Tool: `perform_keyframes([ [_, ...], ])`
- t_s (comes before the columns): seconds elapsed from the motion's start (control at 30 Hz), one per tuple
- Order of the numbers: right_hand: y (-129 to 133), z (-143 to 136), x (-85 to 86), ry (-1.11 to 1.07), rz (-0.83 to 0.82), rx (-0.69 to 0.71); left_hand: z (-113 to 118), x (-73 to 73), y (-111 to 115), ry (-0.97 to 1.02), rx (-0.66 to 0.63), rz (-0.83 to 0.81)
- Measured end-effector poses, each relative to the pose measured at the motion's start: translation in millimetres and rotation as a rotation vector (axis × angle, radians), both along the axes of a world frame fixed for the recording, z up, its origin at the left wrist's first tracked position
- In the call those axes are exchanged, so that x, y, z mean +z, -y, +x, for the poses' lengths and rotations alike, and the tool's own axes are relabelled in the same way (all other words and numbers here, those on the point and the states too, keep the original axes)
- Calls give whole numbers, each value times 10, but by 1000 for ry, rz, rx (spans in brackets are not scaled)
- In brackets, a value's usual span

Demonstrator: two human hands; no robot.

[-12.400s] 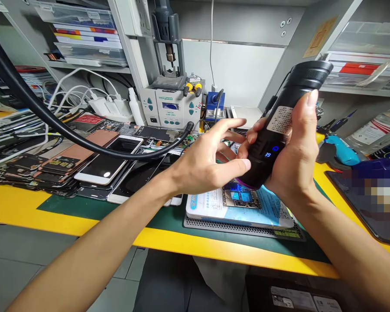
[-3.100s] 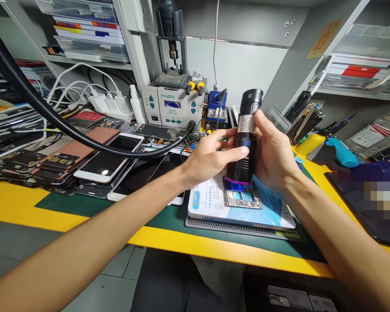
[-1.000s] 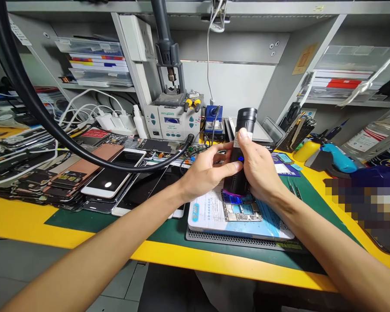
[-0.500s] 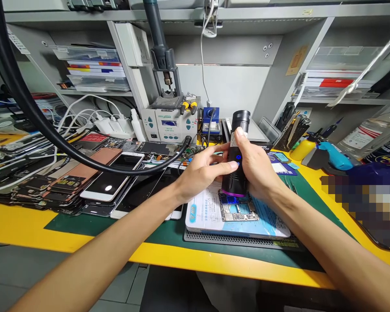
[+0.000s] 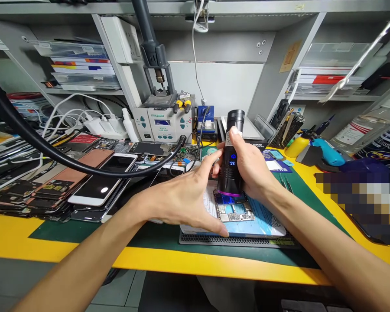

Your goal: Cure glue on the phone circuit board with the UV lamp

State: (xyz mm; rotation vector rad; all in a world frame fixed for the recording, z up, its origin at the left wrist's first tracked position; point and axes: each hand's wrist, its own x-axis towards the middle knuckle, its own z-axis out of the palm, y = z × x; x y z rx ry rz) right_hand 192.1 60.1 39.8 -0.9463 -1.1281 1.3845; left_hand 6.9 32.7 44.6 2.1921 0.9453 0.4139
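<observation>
Right hand (image 5: pixel 251 162) grips black torch (image 5: pixel 230 173) — mesh holder (image 5: pixel 279 136) behind contains tools (image 5: pixel 281 108).

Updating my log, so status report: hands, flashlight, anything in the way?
Right hand gripping flashlight, glowing end over circuit board. Left hand spread open beside flashlight. Circuit board's far part hidden by flashlight.

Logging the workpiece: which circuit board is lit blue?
The board on the blue-and-white box, under the black torch; the boards lying farther back show no such glow.
</observation>
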Motion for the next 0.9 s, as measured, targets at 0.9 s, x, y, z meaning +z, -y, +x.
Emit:
perform_keyframes([
  [0.9,12,0,-24,24,113,-43,-4,-3,-17,80,-67,83],
])
